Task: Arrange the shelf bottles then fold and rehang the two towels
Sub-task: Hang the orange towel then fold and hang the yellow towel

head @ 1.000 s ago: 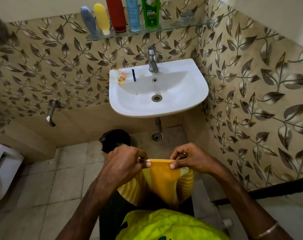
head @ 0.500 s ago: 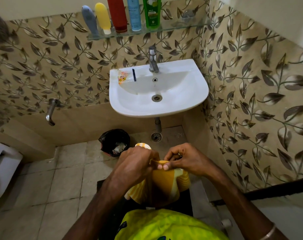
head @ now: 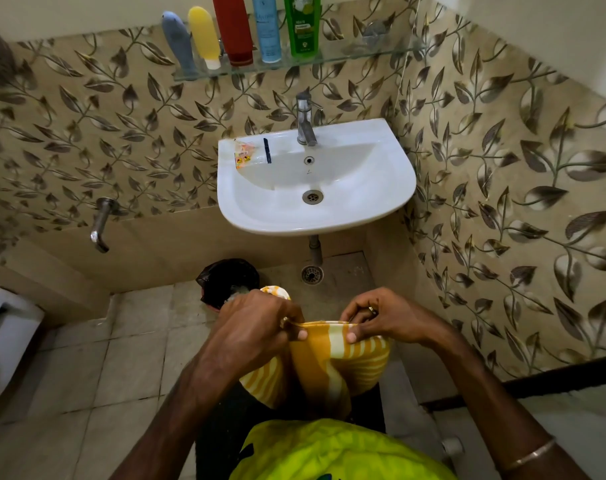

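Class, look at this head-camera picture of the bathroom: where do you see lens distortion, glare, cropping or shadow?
Head view: wide-angle bending curves the leaf-patterned wall tiles and tilts the glass shelf; the tall red bottle is cropped at the top; soft glare on the white ceramic sink rim; the floor below the hands holding the yellow striped towel lies in shadow.

Home bathroom, wall sink [head: 391,202], toilet [head: 7,341], toiletry shelf [head: 346,57]

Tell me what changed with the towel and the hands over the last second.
The hands, left hand and right hand, closed together along the yellow striped towel top edge, then parted somewhat; a bunched end now pokes up behind the left hand. Both still pinch it. Shelf bottles unchanged.
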Motion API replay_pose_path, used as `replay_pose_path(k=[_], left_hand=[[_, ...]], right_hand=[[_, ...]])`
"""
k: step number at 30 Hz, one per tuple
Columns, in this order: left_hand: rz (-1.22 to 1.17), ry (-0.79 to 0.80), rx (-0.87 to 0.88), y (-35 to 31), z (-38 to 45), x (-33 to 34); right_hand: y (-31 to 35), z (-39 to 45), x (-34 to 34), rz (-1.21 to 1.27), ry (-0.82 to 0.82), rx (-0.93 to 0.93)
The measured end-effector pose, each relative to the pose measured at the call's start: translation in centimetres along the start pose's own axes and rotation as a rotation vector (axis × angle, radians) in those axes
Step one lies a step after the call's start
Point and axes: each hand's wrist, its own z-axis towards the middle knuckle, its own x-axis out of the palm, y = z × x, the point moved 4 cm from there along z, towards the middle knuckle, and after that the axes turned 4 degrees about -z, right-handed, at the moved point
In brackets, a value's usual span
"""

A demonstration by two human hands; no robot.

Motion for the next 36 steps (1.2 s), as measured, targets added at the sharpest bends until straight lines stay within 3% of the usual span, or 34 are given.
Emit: replay_pose_path(k=[10, 14, 18, 24, 29, 36], left_hand=[[-0.009, -0.038, -0.105, 1.8, 0.3, 0.2], [0.025, 0.076, 0.020, 0.3, 0.3, 1.7], [0.012, 0.047, 0.115, -1.5, 0.6, 2.0], [0.015, 0.025, 0.063, -1.8, 1.1, 1.2], [0.004, 0.006, 0.068, -2.1, 0.5, 1.0], [-0.007, -0.002, 0.034, -0.7, 0.1, 0.1]], right_hand=[[1.7, -0.2, 1.2, -0.019, -0.197, -0.086], [2.2, -0.2, 2.0, -0.055, -0.204, -0.114], [2.6, 0.0, 2.3, -0.056, -0.201, -0.154], [2.2, -0.2, 1.6, -0.034, -0.077, -0.119], [0.5, -0.1, 1.8, -0.251, 0.128, 0.022], [0.3, -0.8, 0.0, -0.182, 0.060, 0.019]])
